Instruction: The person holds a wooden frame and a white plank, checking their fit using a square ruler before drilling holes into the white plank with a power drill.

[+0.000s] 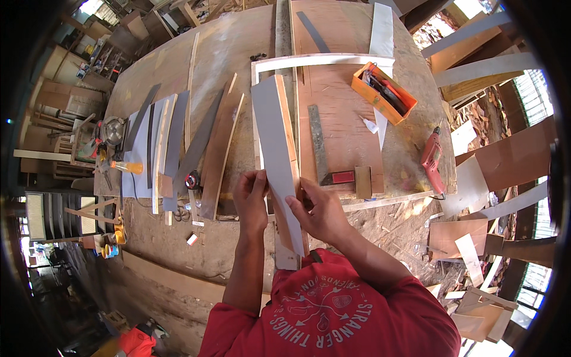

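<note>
A long, narrow board point(273, 137) with a grey face and a bare wooden edge is held between my two hands, its near end close to my chest. My left hand point(251, 193) pinches its left edge with thumb and fingers. On the other side my right hand point(321, 208) grips the board, thumb over the grey face and fingers round the right edge. The far part of the board overlaps a white-faced frame point(333, 59) on the worktable. Right of my right hand lie a try square point(340, 177) with a red and dark handle and a small wooden block point(363, 182).
An orange toolbox point(357, 89), a white glue bottle point(369, 125) and a red power drill point(432, 154) lie on the right of the worktable point(238, 41). At left are several grey-faced strips point(202, 134), a tape measure point(191, 180) and an orange-yellow bottle point(132, 167). Offcuts point(458, 238) litter the right floor.
</note>
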`<control>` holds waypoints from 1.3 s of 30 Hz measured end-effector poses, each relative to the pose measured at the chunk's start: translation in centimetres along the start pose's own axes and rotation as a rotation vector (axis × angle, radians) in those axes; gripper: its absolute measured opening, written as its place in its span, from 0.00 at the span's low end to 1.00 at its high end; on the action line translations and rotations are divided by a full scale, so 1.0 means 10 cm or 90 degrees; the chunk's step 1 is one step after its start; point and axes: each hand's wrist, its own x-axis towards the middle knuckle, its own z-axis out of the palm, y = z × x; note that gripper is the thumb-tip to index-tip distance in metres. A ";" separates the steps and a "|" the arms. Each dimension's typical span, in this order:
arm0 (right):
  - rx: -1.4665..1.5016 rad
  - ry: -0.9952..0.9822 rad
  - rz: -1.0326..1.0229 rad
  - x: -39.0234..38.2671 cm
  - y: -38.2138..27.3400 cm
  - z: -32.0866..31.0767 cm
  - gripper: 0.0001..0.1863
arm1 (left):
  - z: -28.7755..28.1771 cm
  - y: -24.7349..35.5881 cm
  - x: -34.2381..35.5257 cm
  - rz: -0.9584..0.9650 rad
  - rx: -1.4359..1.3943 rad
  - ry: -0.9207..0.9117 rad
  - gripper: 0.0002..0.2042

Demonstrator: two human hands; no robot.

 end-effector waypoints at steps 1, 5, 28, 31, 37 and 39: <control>-0.005 -0.016 0.049 0.01 0.01 -0.04 0.14 | -0.01 0.00 -0.02 0.001 0.002 -0.002 0.09; 0.480 -0.032 0.092 0.12 0.34 -0.19 0.20 | -0.06 0.07 -0.08 -0.078 -0.145 0.019 0.09; 0.257 -0.056 0.118 0.99 1.49 0.43 0.17 | -0.89 -0.96 0.00 -0.247 0.094 -0.009 0.30; 0.267 -0.070 0.129 1.01 1.62 0.64 0.16 | -0.60 -0.73 0.02 -0.324 -0.056 -0.083 0.29; 0.252 -0.044 0.157 1.01 1.66 0.88 0.17 | -0.68 -0.95 0.01 -0.311 0.006 -0.025 0.29; 0.223 -0.049 0.200 0.98 1.69 0.91 0.17 | -0.68 -0.97 -0.02 -0.282 0.003 -0.009 0.30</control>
